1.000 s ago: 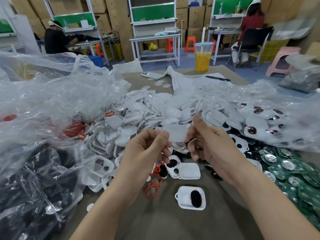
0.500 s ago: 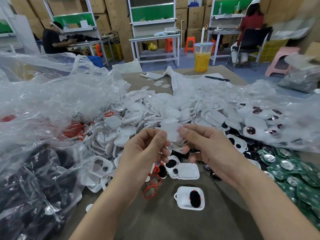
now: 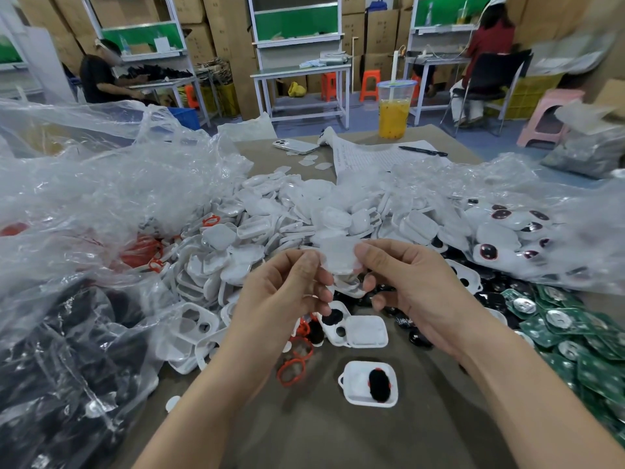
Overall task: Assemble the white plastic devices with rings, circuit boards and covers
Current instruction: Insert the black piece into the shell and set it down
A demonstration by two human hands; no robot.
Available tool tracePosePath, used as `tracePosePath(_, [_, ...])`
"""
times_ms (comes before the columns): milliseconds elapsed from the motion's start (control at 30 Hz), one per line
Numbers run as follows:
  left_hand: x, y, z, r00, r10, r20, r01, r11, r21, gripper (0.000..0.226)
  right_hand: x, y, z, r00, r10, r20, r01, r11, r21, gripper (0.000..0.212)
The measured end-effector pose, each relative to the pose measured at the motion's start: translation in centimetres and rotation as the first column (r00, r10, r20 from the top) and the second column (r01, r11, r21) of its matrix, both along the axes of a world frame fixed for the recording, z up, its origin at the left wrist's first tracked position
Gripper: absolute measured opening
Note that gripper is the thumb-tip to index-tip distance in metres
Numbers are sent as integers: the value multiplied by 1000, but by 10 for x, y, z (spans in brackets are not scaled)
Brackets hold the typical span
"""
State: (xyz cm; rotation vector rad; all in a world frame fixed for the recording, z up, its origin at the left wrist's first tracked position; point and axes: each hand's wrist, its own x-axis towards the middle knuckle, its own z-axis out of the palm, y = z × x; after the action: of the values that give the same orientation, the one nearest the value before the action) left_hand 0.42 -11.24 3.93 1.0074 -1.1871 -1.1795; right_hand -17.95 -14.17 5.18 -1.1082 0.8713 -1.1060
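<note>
I see the left hand (image 3: 287, 292) and the right hand (image 3: 409, 286) held up close together over the table (image 3: 338, 441); both pinch one thin white cover (image 3: 336, 258), the left with thumb and bent fingers on its left edge, the right with thumb and first finger on its right edge; the other fingers of the right hand are loosely bent and hold nothing; the cover is in the air, between the two hands, above the parts.

Just under the hands lies an open white shell (image 3: 358, 330) with its lid flat beside it; nearer to me sits another white shell (image 3: 355, 384) with a black bit inside; orange rings (image 3: 291, 371) lie to the left of it.

Behind the hands I see a big pile of white parts (image 3: 270, 231); green circuit boards (image 3: 575, 340) lie on the right, with black round bits (image 3: 417, 337) near them; clear plastic bags (image 3: 84, 198) are heaped on the left.

Far back on the table stand a cup of yellow drink (image 3: 393, 111), a phone (image 3: 296, 146) and a pen (image 3: 422, 150) on a sheet of paper (image 3: 368, 159).
</note>
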Motion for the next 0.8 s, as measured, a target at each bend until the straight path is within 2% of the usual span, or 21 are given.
tracePosePath(167, [1,1,0,998,-1,-69,2,1000,18,17,1,-1,-1,1000,-2,14,2,1000,-3,31])
tracePosePath(367, [0,1,1,999,7,41,-7,1000,2,15,0,0,-1,999,48,-17,-48,999,-12,42])
tracePosePath(567, [0,1,2,999,6,44,-7,1000,23,19,0,1,0,992,115,-45,-115,993,-11,48])
tracePosePath(667, [1,2,0,996,-19,88,16,999,37,22,2,3,1,977,175,-118,-180,983,-32,36])
tracePosePath(800, [1,2,0,995,-35,96,31,999,43,22,2,4,1,976,162,-145,-169,985,-38,32])
